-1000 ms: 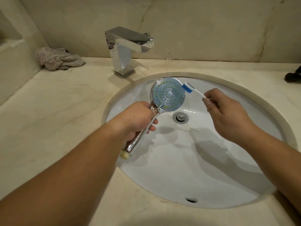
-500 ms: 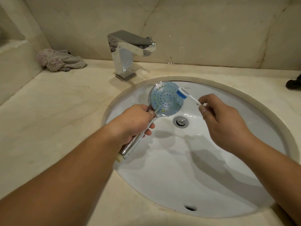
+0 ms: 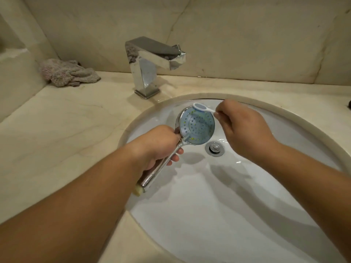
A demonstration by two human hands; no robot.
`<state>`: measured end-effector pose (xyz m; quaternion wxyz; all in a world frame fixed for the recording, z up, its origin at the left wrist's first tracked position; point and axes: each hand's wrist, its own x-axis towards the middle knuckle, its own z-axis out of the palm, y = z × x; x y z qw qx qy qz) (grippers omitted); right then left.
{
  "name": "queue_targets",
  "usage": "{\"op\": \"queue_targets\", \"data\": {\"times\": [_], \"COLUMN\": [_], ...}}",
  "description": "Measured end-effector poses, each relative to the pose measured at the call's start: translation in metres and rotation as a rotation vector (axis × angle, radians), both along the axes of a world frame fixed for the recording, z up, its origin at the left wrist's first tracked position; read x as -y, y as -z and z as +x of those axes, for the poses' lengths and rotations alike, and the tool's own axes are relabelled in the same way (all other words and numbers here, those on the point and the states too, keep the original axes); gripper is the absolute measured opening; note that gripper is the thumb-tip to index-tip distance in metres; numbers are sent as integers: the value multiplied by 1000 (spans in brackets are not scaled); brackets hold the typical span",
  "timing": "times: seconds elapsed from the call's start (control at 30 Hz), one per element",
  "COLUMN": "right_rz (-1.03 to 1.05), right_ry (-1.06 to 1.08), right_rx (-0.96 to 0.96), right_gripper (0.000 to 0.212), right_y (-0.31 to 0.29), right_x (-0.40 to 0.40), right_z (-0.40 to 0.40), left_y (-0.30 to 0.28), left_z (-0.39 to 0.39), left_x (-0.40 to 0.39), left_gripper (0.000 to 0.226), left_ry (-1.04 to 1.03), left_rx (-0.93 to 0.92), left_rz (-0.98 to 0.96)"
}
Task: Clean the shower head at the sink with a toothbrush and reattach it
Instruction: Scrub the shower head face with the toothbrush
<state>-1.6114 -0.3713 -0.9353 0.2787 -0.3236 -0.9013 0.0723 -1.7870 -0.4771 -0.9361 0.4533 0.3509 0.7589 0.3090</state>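
Left hand point(image 3: 161, 147) grips shower head point(image 3: 197, 126); right hand point(image 3: 243, 128) pinches toothbrush point(image 3: 201, 107); faucet point(image 3: 152, 63), cloth point(image 3: 66, 74) behind.

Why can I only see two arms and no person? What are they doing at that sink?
The camera sits on the person's head and looks down, so you see only their arms. The left hand grips the shiny handle of a shower head, held over the white sink. The right hand pinches a toothbrush, with its brush end at the top edge of the shower head's face. Behind stand a silver faucet and a crumpled cloth on the counter. No water is running.
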Motion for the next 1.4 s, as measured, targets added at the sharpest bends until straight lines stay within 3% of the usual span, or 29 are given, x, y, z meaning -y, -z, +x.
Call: {"op": "queue_targets", "data": {"times": [0.33, 0.47, 0.63, 0.77, 0.9, 1.03, 1.17, 1.27, 1.4], "right_rz": [123, 99, 138, 100, 146, 72, 133, 18, 109], "right_ry": [-154, -30, -152, -19, -172, 36, -98, 110, -90], "right_rx": [53, -32, 39, -45, 34, -46, 33, -48, 29], "right_gripper": [1, 4, 10, 5, 8, 5, 6, 8, 10], "right_y": [27, 21, 30, 23, 32, 22, 27, 18, 28], "right_x": [4, -7, 8, -3, 14, -4, 13, -2, 16], "right_z": [-8, -6, -14, -10, -17, -10, -16, -13, -16], "left_y": [1, 0, -1, -2, -1, -1, 0, 0, 0], "left_z": [-10, -11, -9, -9, -10, -10, -8, -8, -8], "left_x": [-13, -11, -10, -9, -8, -8, -9, -9, -9], "left_gripper": [28, 28, 30, 30, 31, 29, 31, 30, 31], "left_ry": [24, 34, 55, 59, 67, 55, 77, 62, 70], "left_rx": [-91, -89, -97, -97, -129, -112, -131, -108, -125], "left_rz": [57, 63, 47, 42, 34, 42, 33, 46, 38]}}
